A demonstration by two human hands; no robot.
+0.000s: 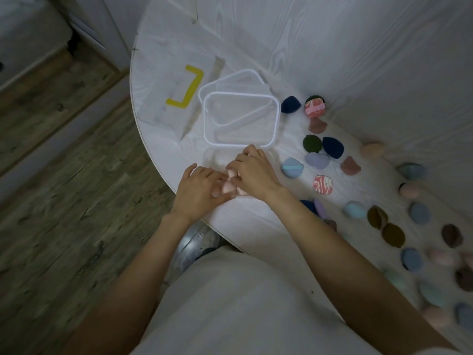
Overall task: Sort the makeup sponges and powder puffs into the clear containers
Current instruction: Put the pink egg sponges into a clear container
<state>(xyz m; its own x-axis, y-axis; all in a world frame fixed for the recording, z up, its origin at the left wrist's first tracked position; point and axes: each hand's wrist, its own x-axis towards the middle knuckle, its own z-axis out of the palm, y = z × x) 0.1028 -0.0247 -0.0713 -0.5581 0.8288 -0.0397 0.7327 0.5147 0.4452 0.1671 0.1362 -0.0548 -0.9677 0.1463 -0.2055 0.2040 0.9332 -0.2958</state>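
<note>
Both hands meet at the tabletop's (256, 226) near edge: left hand (198, 190) and right hand (252, 170) together pinch pale pink makeup sponges (227, 187). The clear container (240, 119) lies just beyond at twelve o'clock, nearer the right hand.

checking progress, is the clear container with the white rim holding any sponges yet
No, the clear container shows only clear lids inside, while the puffs lie on the table.

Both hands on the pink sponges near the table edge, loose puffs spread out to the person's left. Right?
Not quite. In the head view the loose puffs lie to the person's right. Both hands, left and right, are on the pink sponges near the table edge.
</note>
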